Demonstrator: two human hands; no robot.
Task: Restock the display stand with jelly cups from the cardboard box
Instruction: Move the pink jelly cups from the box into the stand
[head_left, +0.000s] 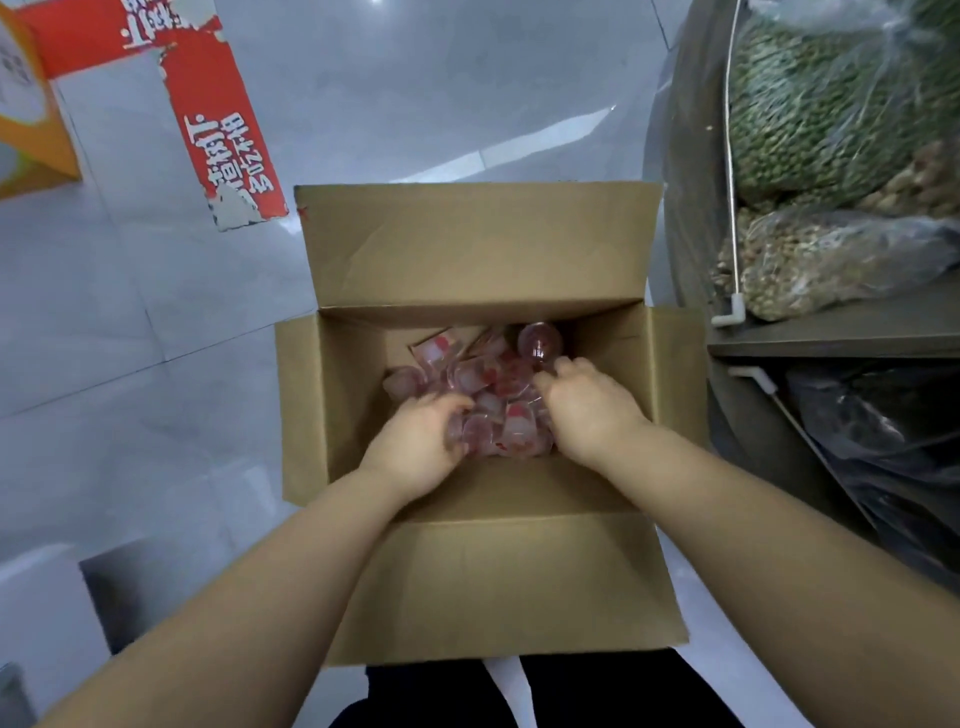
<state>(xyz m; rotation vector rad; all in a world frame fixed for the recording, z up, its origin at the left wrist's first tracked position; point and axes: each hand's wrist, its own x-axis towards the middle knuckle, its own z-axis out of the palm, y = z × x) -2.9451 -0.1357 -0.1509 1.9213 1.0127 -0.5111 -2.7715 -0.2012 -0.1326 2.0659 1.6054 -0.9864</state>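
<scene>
A red strip (218, 119) lies on the grey floor (130, 312). In the open cardboard box (467, 582), the left hand (421, 441) curls round jelly cups (498, 405) heaped at the bottom; the right hand (587, 405) rests on them, fingers loosely bent. The display stand (831, 338) holds bagged goods (831, 114).

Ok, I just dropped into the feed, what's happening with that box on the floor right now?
A person is reaching both bare hands into the open brown cardboard box on the grey tiled floor. The left hand curls its fingers round some of the small clear pink-and-red jelly cups heaped at the bottom, and the right hand rests on the pile from the other side. Nothing has been lifted out yet. The grey display stand with bagged goods sits just right of the box.
</scene>
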